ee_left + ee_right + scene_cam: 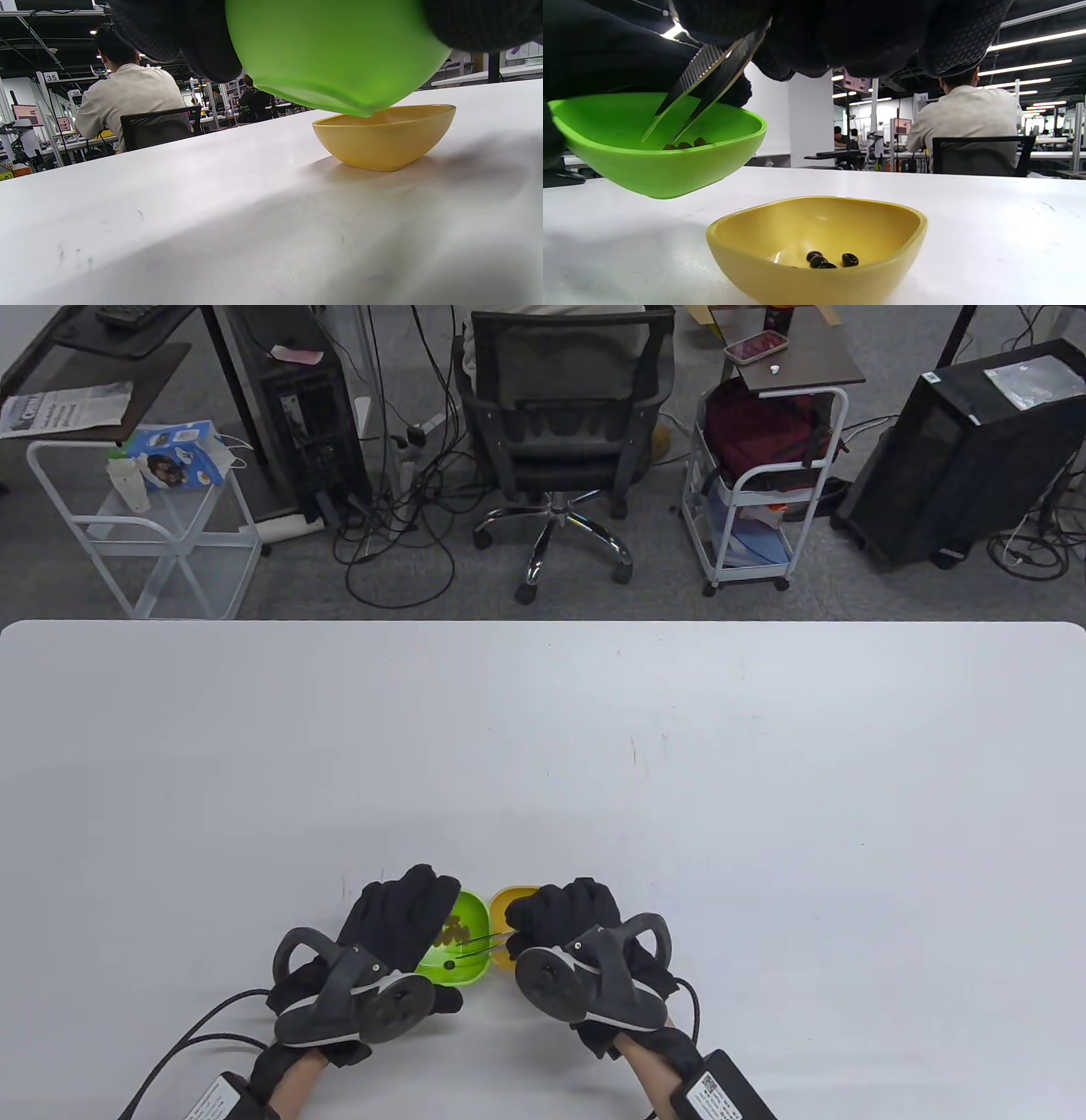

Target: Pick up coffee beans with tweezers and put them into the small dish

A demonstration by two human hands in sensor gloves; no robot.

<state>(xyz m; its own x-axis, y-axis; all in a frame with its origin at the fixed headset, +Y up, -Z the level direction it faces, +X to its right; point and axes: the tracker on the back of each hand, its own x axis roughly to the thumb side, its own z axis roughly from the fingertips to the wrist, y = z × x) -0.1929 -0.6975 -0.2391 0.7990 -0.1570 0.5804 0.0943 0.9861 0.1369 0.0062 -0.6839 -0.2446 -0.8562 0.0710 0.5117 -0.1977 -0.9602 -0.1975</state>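
Right wrist view: right hand (840,34) pinches tweezers (704,84), tips apart over beans (685,145); left hand (399,916) holds green bowl (657,169) aloft (tilted), so beans may spill beside yellow dish (814,237).

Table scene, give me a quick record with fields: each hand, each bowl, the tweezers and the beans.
left hand: holds the green bowl, raised off the table
right hand: grips the tweezers
green bowl: tilted, beans inside
yellow bowl: on the table, a few beans inside
tweezers: tips down inside the green bowl, among its beans
table: white
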